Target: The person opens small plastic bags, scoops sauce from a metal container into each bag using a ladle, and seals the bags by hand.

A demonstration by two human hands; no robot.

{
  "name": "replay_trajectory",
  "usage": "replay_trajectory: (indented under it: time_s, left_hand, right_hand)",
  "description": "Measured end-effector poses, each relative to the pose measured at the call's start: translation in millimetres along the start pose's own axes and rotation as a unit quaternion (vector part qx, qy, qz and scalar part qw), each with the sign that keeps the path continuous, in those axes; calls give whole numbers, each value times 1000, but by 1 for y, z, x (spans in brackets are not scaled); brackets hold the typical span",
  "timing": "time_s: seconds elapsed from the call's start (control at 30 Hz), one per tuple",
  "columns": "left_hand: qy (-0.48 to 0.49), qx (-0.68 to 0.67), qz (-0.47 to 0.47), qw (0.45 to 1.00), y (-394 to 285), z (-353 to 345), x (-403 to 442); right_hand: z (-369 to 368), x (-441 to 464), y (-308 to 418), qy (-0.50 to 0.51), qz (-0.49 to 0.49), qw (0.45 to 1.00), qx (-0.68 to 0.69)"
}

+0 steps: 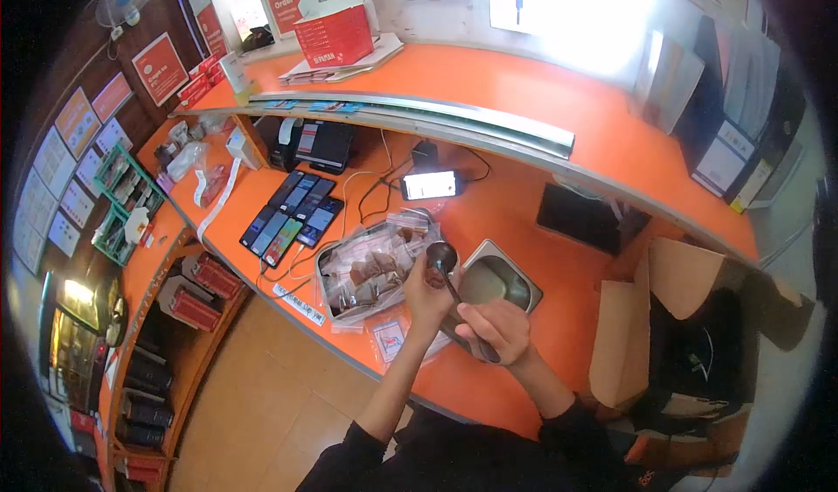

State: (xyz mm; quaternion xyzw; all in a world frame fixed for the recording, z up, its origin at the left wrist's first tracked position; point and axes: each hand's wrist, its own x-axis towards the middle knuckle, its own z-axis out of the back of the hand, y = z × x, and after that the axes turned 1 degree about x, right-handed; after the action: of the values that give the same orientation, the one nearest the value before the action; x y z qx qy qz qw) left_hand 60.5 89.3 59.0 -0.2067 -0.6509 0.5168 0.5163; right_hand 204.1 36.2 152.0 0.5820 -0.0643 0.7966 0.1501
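My right hand (495,328) is closed around the handle of a dark metal ladle (454,293). The ladle's bowl (441,255) is right at the top of my left hand (423,296). Closed fingers of that left hand hold what looks like a small plastic bag (435,278) with something brown in it, partly hidden by the ladle. Left of it sits a metal tray (325,269) full of clear packets (371,269) with brown contents. To the right stands a rectangular steel container (525,275), its contents hard to make out. A flat clear bag (389,338) lies at the counter's front edge.
Several phones (292,217) lie together on the orange counter (559,335), with cables around them. A lit phone (431,185) stands behind the tray. An open cardboard box (621,344) is on the right. A raised shelf (489,77) runs along the back, carrying a red box (336,38).
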Motion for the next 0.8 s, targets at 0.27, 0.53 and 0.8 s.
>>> replay_trajectory:
  time_s: [0.27, 0.53, 0.8]
  left_hand:
    - [10, 70, 43, 997, -13, 5, -5]
    - [32, 4, 56, 998, -12, 7, -2]
    - [53, -30, 58, 996, -10, 15, 2]
  right_hand:
    - [-6, -27, -4, -101, -185, 972, 107]
    - [10, -21, -16, -423, -581, 650, 247]
    - [27, -100, 17, -164, -653, 715, 187]
